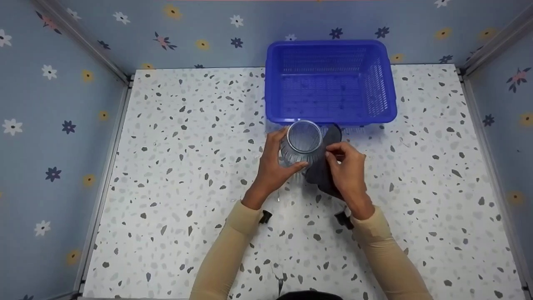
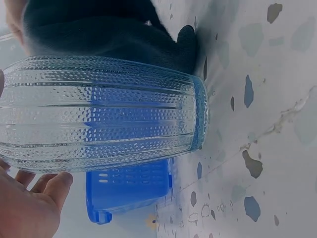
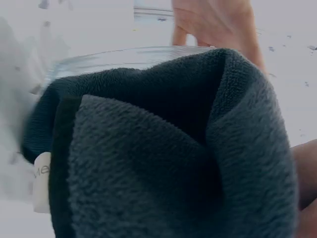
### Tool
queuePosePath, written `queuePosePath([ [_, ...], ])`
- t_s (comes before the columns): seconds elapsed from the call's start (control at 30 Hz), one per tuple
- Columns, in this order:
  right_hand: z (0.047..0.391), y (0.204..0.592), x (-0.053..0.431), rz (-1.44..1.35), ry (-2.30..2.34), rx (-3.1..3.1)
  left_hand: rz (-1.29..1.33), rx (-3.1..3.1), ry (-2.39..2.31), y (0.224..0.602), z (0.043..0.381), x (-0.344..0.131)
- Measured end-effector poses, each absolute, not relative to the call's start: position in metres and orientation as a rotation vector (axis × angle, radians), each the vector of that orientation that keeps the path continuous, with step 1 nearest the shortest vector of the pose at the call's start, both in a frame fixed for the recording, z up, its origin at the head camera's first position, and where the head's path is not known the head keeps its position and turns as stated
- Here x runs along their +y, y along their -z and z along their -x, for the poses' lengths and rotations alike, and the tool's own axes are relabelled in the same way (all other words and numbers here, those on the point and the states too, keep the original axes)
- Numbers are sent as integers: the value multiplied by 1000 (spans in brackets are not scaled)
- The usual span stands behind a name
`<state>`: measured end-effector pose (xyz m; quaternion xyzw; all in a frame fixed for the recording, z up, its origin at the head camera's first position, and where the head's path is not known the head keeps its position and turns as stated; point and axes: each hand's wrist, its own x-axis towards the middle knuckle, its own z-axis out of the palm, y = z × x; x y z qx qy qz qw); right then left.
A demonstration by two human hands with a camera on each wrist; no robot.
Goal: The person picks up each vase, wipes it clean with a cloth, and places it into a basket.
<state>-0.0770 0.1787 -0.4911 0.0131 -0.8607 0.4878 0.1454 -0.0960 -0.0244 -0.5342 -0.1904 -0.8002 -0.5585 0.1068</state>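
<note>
A clear ribbed glass vase (image 1: 305, 137) with a dimpled surface stands upright on the speckled table. My left hand (image 1: 275, 160) grips it near the top, thumb in front and fingers round the far left side. My right hand (image 1: 347, 166) pinches a dark grey cloth (image 1: 329, 171) just right of the vase. In the left wrist view the cloth (image 2: 109, 29) lies along the vase's side (image 2: 109, 114). Folds of the fuzzy cloth (image 3: 148, 168) fill the right wrist view, with a white tag (image 3: 42, 182) at its edge; it hides most of the vase there.
Just behind the vase sits a blue plastic basket (image 1: 270, 83) with slotted walls, against the flowered back panel (image 1: 216, 37). Similar flowered panels rise along the left (image 1: 46, 137) and right sides. The speckled table (image 1: 179, 200) extends around both hands.
</note>
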Motion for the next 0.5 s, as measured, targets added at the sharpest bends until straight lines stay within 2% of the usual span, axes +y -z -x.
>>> queuePosePath([
  [0.3, 82, 536, 175, 55, -1393, -2627, 567, -2363, 1640, 534, 96, -25],
  [0.5, 86, 551, 174, 67, -1371, -2682, 561, -2372, 1639, 534, 96, -25],
])
